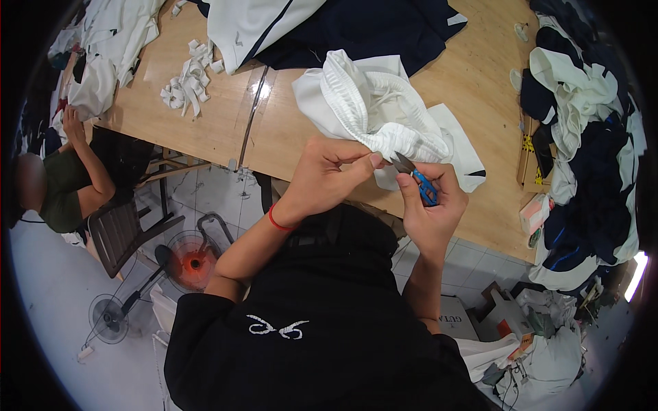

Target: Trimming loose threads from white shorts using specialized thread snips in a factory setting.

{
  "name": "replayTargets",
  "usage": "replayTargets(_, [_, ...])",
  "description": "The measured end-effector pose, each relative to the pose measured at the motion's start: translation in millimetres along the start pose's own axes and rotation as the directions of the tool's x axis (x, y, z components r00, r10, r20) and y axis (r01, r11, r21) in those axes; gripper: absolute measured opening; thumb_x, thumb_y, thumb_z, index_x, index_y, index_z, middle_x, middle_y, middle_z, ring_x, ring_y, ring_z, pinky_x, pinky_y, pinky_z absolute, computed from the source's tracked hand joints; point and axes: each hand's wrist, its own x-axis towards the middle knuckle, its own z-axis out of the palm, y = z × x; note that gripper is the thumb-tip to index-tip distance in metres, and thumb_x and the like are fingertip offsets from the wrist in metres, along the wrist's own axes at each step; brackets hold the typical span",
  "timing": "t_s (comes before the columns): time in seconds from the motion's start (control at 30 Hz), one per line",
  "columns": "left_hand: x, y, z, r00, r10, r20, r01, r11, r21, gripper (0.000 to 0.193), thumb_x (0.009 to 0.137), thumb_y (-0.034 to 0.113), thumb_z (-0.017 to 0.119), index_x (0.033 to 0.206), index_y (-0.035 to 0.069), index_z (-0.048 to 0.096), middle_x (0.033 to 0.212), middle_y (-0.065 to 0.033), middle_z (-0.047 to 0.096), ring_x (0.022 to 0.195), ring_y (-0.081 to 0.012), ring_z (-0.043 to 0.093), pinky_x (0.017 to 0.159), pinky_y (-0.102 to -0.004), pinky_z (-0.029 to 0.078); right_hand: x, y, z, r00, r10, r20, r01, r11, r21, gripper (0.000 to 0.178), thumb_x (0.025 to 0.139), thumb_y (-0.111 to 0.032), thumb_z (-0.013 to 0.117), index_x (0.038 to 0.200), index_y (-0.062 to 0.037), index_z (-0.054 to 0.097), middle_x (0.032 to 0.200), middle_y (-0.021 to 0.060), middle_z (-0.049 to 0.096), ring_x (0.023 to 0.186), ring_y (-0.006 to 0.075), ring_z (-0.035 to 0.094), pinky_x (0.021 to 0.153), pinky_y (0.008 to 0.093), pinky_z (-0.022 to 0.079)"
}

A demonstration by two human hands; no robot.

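A white garment with a gathered elastic waistband lies bunched at the table's near edge. My left hand pinches the near part of its waistband between thumb and fingers. In my right hand are small blue-handled thread snips, gripped between thumb and fingers. Their dark blades point up and left, close by the waistband and my left fingertips. Whether the blades touch the cloth or a thread, I cannot make out.
Across the wooden table lie white fabric strips and navy and white garments. Garments are heaped at the right. On the left, a person handles white cloth. Fans stand on the floor, left of me.
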Motion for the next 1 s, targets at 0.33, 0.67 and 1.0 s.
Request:
replayTargets(0.33, [0, 3, 0, 0.999, -0.001, 0.033, 0.001, 1.000, -0.012, 0.017, 0.099, 0.009, 0.073, 0.100, -0.007, 0.080, 0.072, -0.0025, 0.071, 0.069, -0.0028, 0.055, 0.059, -0.0225, 0.042, 2, -3, 0, 0.996, -0.094, 0.003, 0.094, 0.988, -0.124, 0.024, 0.086, -0.010, 0.092, 0.094, -0.0022, 0.070, 0.074, 0.0006, 0.069, 0.066, 0.0052, 0.059, 0.060, 0.0221, 0.047])
replayTargets(0.67, [1, -16, 4, 1.000, -0.028, -0.014, 0.025, 0.980, -0.199, 0.022, 0.105, 0.010, 0.067, 0.108, -0.006, 0.081, 0.092, -0.0096, 0.082, 0.087, -0.0093, 0.073, 0.079, -0.0259, 0.058, 26, 15, -10, 0.971, -0.237, 0.036, 0.239, 0.969, -0.063, 0.042, 0.081, 0.008, 0.080, 0.120, -0.0031, 0.072, 0.136, 0.0156, 0.071, 0.117, 0.0258, 0.072, 0.095, 0.0366, 0.059])
replayTargets(1.0, [29, 23, -5, 0.822, 0.569, -0.015, -0.372, 0.557, 0.742, 0.024, 0.100, 0.022, 0.073, 0.113, 0.002, 0.078, 0.113, -0.0135, 0.075, 0.100, -0.0264, 0.072, 0.114, -0.0472, 0.047, 13, 21, -14, 0.998, -0.048, 0.047, 0.037, 0.975, 0.217, 0.012, 0.104, 0.002, 0.058, 0.110, 0.0005, 0.068, 0.097, 0.0023, 0.066, 0.081, 0.0073, 0.057, 0.074, 0.0226, 0.044])
